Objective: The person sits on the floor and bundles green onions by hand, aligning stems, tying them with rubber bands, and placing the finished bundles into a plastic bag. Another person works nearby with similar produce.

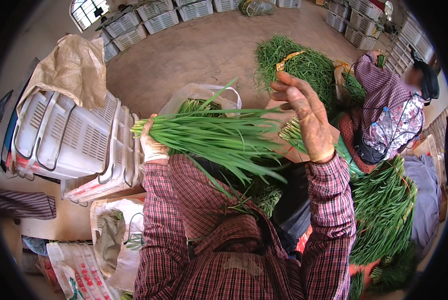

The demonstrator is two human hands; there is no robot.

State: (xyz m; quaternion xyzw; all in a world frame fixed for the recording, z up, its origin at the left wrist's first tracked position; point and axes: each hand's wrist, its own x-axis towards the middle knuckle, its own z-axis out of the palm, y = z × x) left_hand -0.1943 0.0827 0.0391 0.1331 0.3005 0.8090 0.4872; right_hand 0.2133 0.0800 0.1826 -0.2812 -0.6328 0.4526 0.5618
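My left hand (150, 142) is closed around the pale stem ends of a bunch of long flat green leaves (212, 138), which look like garlic chives. The leaves fan out to the right, across my lap. Raised above and to the right of the leaf tips is my right hand (308, 116), fingers apart and holding nothing. Beneath it, another bunch with pale cut ends (293, 131) rests by a piece of brown cardboard (272, 112). Beyond the held leaves, an open clear plastic bag (179, 97) contains more green stems.
White plastic crates (66, 135) are stacked at left under a tan woven sack (70, 71). A large heap of greens (295, 63) lies ahead on the floor. Banded bundles (385, 213) are piled at right, near a seated person (389, 108). More crates (195, 11) line the far wall.
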